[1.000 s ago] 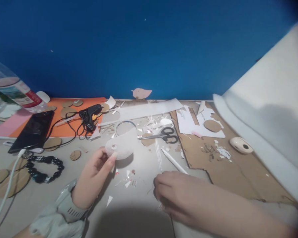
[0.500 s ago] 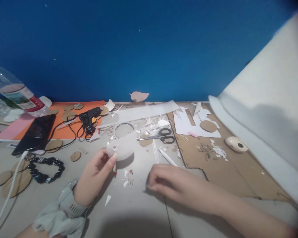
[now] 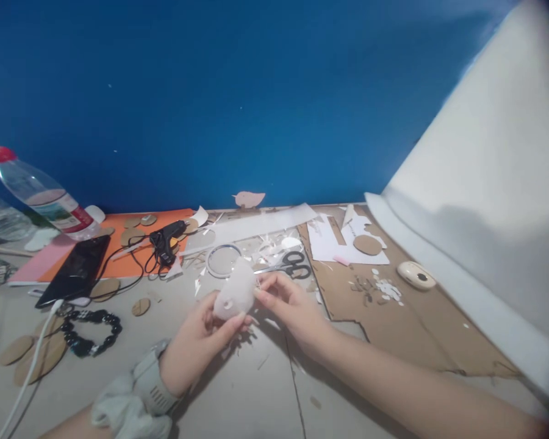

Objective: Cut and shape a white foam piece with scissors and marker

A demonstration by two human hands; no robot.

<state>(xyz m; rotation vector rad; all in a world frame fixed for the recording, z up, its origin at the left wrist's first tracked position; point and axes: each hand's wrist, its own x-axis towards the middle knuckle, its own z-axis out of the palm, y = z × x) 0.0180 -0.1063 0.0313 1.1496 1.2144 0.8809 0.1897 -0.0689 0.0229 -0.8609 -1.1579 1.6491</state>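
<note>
A small white paper cutout (image 3: 238, 288), rounded and with a little ring-like mark near its lower left, is tilted up above the table. My left hand (image 3: 213, 326) grips its lower edge between thumb and fingers. From the other side, my right hand (image 3: 290, 305) is closed in a pinch, with thumb and fingertips at the cutout's right edge. Whether a tiny scrap is also between those fingertips, I cannot make out. Just behind the hands lie scissors (image 3: 295, 265) with dark handles and a roll of clear tape (image 3: 223, 261).
A black glue gun (image 3: 165, 241) rests on orange paper (image 3: 123, 265) at the left, near a phone (image 3: 75, 271), a bottle (image 3: 57, 204) and a beaded bracelet (image 3: 91, 332). Cardboard (image 3: 421, 332) bearing paper bits and a cream oval device (image 3: 416, 275) is at right. A pink bird cutout (image 3: 249, 199) stands behind.
My right hand has risen from the table and come left to the cutout's edge. The cutout, in my left hand, has turned more upright. The camera view has tilted up slightly.
</note>
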